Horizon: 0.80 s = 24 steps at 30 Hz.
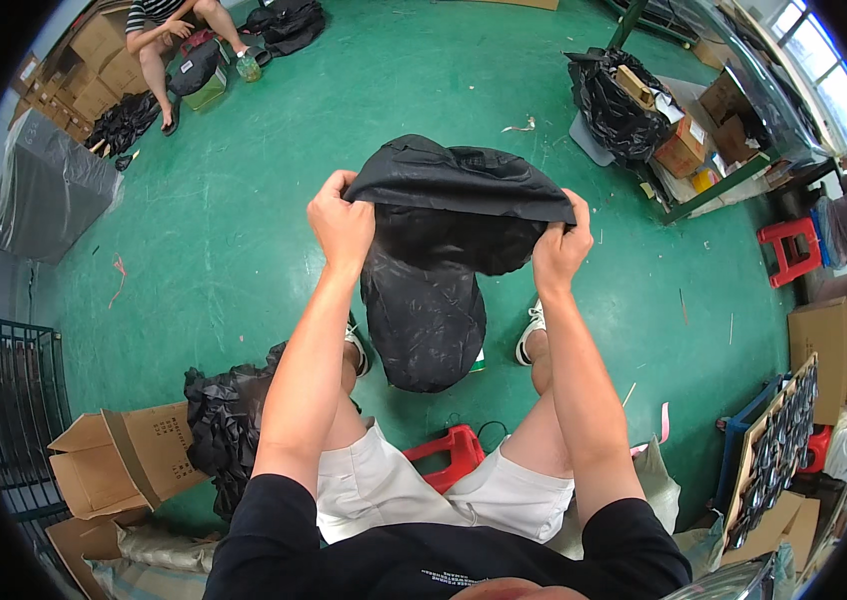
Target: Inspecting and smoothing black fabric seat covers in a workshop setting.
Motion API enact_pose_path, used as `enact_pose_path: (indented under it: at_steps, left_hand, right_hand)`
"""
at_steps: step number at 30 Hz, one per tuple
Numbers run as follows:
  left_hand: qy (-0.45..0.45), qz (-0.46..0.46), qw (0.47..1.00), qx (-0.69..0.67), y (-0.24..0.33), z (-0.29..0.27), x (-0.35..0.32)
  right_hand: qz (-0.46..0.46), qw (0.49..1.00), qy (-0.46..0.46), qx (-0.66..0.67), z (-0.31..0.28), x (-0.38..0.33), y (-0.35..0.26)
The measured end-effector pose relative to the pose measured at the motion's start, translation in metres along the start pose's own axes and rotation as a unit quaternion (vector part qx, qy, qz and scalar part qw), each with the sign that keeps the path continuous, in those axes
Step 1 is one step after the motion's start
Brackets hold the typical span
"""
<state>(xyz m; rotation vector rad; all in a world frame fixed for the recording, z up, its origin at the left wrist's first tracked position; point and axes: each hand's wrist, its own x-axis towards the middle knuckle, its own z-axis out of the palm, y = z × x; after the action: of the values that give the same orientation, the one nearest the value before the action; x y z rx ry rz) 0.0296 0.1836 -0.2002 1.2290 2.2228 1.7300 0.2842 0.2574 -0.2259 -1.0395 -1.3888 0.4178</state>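
Observation:
In front of me I hold up a piece of black cloth-like fabric [459, 185], its rim stretched between both hands and its far side bulging in rounded folds. My left hand [342, 232] is closed on the fabric's left end. On the right end, my right hand [562, 250] pinches the fabric with the fingers closed. Below it, between my feet, there is a rounded black padded-looking shape [426, 330] with pale scuffs. Its upper part is hidden behind the fabric, and whether the two are joined I cannot tell. A bit of something green and white shows under its right edge.
A red stool [452, 458] shows between my thighs. To my left are crumpled black sheeting [234, 425] and an open cardboard box [129, 460]. Far left, another person [159, 45] sits near a black bag. A loaded shelf [709, 150] and a red stool stand on the right.

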Motion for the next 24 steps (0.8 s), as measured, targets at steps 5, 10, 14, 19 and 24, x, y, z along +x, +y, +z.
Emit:
enact_pose_path:
  at_steps: [5,10,14,19,24]
  left_hand:
    - [-0.044,-0.046,0.994,0.085,-0.014,0.004,0.002]
    - [-0.146,-0.160,0.975,0.053,-0.038,0.004,0.014]
    - [-0.189,-0.228,0.951,-0.092,-0.039,0.004,0.012]
    - [-0.317,-0.275,0.864,-0.277,-0.024,-0.012,0.023]
    - [-0.131,-0.102,0.981,-0.099,-0.037,0.004,0.011]
  right_hand:
    - [0.017,0.999,-0.028,0.035,-0.001,-0.002,0.006]
    - [0.184,0.968,-0.104,0.139,-0.003,0.003,0.015]
    - [0.382,0.855,-0.139,0.322,-0.007,0.009,0.005]
    - [0.549,0.729,-0.114,0.394,-0.018,0.021,0.036]
    - [0.491,0.794,0.008,0.358,-0.020,0.014,0.027]
